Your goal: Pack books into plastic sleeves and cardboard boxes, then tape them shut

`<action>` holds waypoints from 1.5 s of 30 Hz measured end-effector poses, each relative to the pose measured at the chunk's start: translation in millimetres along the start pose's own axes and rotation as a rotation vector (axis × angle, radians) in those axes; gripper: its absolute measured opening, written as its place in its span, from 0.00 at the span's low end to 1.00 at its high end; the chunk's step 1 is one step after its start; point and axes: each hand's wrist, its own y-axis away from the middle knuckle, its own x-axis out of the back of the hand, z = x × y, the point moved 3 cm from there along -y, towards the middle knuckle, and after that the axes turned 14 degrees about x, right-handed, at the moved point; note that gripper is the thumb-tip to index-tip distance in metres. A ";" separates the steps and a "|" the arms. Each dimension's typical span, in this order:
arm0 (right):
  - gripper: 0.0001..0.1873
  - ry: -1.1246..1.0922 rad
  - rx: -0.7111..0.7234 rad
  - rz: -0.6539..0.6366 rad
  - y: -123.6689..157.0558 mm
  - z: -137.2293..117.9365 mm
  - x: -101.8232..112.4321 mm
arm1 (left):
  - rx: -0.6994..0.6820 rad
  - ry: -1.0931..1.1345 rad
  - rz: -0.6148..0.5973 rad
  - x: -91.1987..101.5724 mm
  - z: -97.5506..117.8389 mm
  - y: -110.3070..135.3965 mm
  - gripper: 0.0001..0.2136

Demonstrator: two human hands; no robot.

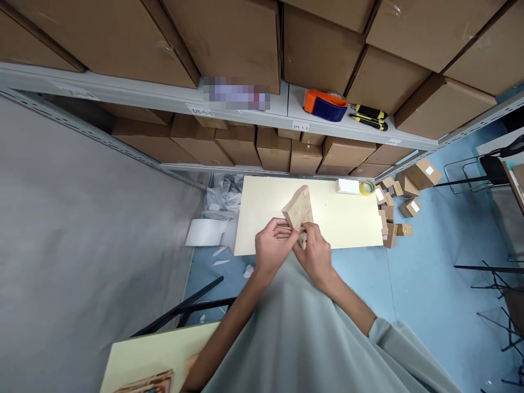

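I hold a small brown cardboard box (pixel 298 210) over the near edge of a pale yellow table (pixel 347 221). My left hand (pixel 272 248) grips the box's lower left side with curled fingers. My right hand (pixel 315 251) pinches its lower right corner, fingers closed on a flap. The box is tilted, one corner pointing up and away from me.
A white box (pixel 347 186) and a tape roll (pixel 367 187) lie at the table's far right. Small cardboard boxes (pixel 395 210) are piled on the blue floor at right. A shelf holds large cartons, a tape dispenser (pixel 325 105) and utility knives (pixel 368 117). Paper scraps (pixel 223 199) litter the floor at left.
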 end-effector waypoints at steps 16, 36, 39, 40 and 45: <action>0.30 -0.912 -0.303 -0.048 -24.2 44.4 22.9 | 0.176 0.067 -0.287 45.7 -44.7 -42.7 0.29; 0.24 -0.645 -0.219 0.090 -29.7 74.4 1.3 | -0.015 -0.081 -0.139 58.6 -53.0 -56.0 0.22; 0.28 -0.663 -0.251 0.001 -34.3 85.5 -17.5 | 0.045 -0.038 -0.134 56.0 -72.7 -65.2 0.23; 0.28 -0.673 -0.254 -0.036 -36.8 89.8 -25.7 | 0.068 -0.029 -0.130 56.4 -80.2 -69.5 0.23; 0.26 -0.686 -0.271 -0.207 -60.2 114.3 -77.3 | 0.198 -0.027 -0.085 70.1 -121.7 -103.8 0.28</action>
